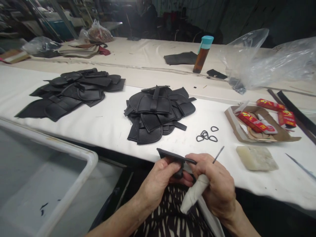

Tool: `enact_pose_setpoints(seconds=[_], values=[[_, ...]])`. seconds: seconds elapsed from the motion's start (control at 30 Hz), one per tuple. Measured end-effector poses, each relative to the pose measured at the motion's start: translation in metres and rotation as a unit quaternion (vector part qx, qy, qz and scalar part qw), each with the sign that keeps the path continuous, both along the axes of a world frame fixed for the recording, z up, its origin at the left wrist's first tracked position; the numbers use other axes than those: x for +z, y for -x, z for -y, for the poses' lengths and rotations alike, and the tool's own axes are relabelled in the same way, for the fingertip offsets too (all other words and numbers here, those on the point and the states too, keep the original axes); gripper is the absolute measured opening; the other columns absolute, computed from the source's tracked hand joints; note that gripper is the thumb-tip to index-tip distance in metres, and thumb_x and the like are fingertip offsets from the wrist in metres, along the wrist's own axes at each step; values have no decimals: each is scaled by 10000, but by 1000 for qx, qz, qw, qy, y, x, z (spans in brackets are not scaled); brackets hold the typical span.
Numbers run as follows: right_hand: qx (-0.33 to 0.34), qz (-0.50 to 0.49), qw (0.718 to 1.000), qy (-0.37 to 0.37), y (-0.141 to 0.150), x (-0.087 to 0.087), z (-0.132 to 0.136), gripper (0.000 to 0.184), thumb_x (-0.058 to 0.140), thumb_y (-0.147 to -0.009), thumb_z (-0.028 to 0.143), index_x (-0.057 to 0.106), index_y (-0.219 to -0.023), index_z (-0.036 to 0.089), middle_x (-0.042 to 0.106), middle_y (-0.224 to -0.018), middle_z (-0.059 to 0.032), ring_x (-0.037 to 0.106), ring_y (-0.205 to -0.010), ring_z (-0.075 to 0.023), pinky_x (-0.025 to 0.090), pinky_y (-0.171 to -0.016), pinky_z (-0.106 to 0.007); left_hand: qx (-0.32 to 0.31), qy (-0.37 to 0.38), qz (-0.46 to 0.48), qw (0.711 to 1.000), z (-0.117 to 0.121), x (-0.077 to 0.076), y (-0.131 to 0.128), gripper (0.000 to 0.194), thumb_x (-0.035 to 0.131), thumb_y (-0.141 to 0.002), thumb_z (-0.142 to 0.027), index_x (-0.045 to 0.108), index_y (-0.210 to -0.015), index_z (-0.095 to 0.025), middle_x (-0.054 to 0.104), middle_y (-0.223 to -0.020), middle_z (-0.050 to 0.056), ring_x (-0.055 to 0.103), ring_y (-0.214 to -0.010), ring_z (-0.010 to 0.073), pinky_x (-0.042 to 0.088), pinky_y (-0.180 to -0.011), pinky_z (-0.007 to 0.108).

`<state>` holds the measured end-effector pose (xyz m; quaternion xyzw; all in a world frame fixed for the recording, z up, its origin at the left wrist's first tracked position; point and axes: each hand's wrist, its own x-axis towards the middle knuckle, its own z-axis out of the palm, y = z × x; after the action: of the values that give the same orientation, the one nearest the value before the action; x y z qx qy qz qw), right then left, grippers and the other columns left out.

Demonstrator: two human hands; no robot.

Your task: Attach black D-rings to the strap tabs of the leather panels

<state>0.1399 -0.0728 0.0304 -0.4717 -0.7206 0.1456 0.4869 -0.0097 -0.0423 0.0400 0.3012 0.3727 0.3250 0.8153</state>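
Observation:
Close to the table's front edge, my left hand (157, 179) is closed round a black leather piece (170, 154) with stitched edges, thumb on top. My right hand (218, 182) grips an awl (195, 194) with a pale cloth-wrapped handle; its thin metal shank points up and to the right. The fingertips of that hand also touch the leather piece's right end, where a narrow strap seems to be; the exact grip is partly hidden. Beyond my hands lie several black D-rings (204, 134) and a pile of similar black leather pieces (155, 110).
Another leather pile (74, 90) sits at the left. To the right are a yellowish block (256, 158), a cardboard box (230, 121) with red packets, and a pointed tool (300, 165). A bottle (202, 56) and clear plastic bags (278, 62) stand behind. A white bin (85, 164) is front left.

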Motion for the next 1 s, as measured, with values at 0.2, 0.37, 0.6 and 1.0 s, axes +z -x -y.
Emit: enact_pose_setpoints(seconds=[0.2, 0.37, 0.6, 1.0], values=[[-25, -20, 998, 55, -3, 2, -2, 222, 552, -811, 61, 432, -685, 200, 654, -878, -21, 597, -744, -121, 468, -640, -241, 40, 14, -3, 999, 0, -7, -2, 204, 609, -764, -177, 701, -941, -133, 709, -861, 76, 627, -780, 170, 448, -830, 303], [-41, -41, 996, 70, -6, 13, -2, 224, 575, -814, 96, 422, -696, 211, 662, -883, 7, 599, -729, -104, 464, -625, -214, 63, -57, -49, 995, 4, 2, 0, 165, 611, -771, -195, 725, -869, -125, 699, -798, 59, 589, -780, 165, 421, -830, 289], [-70, -11, 994, 85, -6, -10, -23, 188, 567, -828, 172, 430, -708, 219, 669, -878, -20, 616, -717, -134, 484, -631, -258, 74, -4, -61, 995, -6, -21, -5, 186, 622, -765, -266, 719, -821, -117, 671, -661, 50, 562, -613, 140, 433, -639, 267], [-94, 64, 992, -60, 1, 0, 12, 198, 639, -775, 124, 460, -732, 197, 679, -924, -80, 635, -744, -157, 513, -625, -271, 115, -15, -75, 990, -18, -24, -14, 138, 633, -723, -241, 682, -687, -118, 668, -621, 56, 608, -614, 167, 470, -621, 284]])
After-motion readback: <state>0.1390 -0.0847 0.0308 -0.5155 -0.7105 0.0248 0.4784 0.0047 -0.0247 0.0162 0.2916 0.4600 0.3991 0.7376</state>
